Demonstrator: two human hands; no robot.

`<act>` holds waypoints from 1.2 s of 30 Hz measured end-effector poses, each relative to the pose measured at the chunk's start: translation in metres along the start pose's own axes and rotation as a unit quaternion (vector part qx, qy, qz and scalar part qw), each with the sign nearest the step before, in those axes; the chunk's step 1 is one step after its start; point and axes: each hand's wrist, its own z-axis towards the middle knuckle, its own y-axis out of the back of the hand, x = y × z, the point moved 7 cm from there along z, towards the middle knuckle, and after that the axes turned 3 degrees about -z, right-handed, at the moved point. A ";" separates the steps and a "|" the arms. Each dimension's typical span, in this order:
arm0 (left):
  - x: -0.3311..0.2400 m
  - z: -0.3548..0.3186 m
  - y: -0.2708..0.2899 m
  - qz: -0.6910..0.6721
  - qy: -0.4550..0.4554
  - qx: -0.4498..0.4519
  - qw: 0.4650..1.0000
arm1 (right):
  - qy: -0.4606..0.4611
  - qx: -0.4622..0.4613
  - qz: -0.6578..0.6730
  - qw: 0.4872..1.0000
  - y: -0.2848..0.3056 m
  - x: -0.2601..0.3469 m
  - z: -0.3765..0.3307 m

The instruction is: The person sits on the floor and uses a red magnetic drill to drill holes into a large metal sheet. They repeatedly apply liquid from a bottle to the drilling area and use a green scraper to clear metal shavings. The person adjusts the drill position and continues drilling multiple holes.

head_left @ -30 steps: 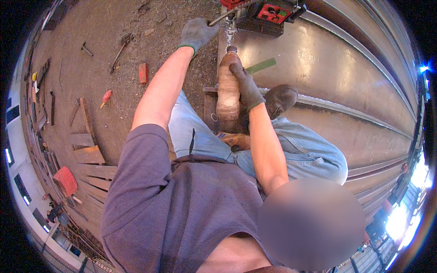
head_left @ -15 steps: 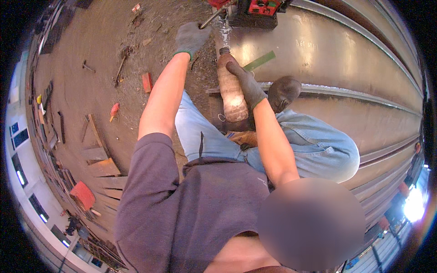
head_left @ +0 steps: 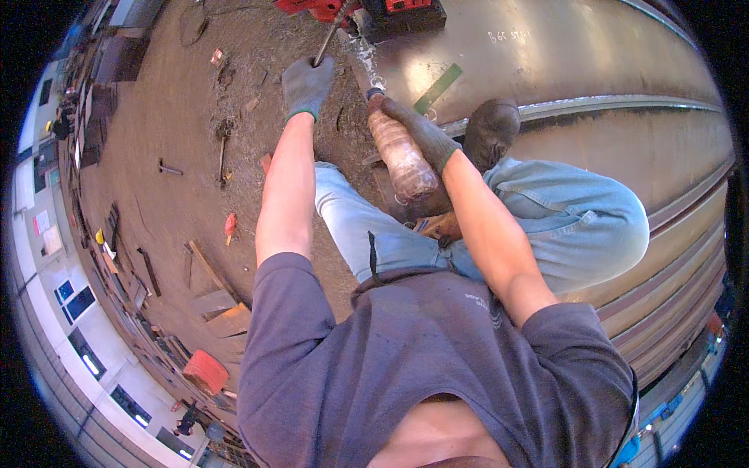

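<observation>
My left hand (head_left: 308, 87), in a grey glove, is closed round the lower end of a metal rod (head_left: 333, 33) that reaches up to a red machine (head_left: 318, 8). In my right hand (head_left: 425, 134), also gloved, is a dirty, brownish plastic bottle (head_left: 402, 156). Its dark-collared neck points away from me toward the machine. Whitish liquid (head_left: 365, 56) shows between the bottle's mouth and the machine, along the edge of a steel beam (head_left: 546, 66). The top of the machine is cut off by the picture's edge.
A green strip (head_left: 438, 88) lies on the beam close to my right hand. My boot (head_left: 493, 129) is against the beam's ridge. On the dirt floor to the left are a hammer-like tool (head_left: 170, 168), a small red object (head_left: 230, 226) and wood scraps (head_left: 214, 269).
My view has shifted, so the scene sits differently in the picture. The rod stands steeper, with my left hand still on it. The bottle slants more, its base swung toward the right.
</observation>
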 end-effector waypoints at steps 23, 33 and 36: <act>-0.061 -0.008 0.162 0.240 -0.145 0.030 0.959 | 0.102 -0.130 -0.575 0.801 0.025 0.006 0.001; -0.017 0.001 0.091 0.117 -0.070 0.103 0.985 | 0.144 -0.132 -0.549 0.812 0.045 -0.001 0.019; 0.022 0.003 0.025 0.056 0.020 0.067 0.996 | 0.146 -0.133 -0.510 0.837 0.034 0.009 0.011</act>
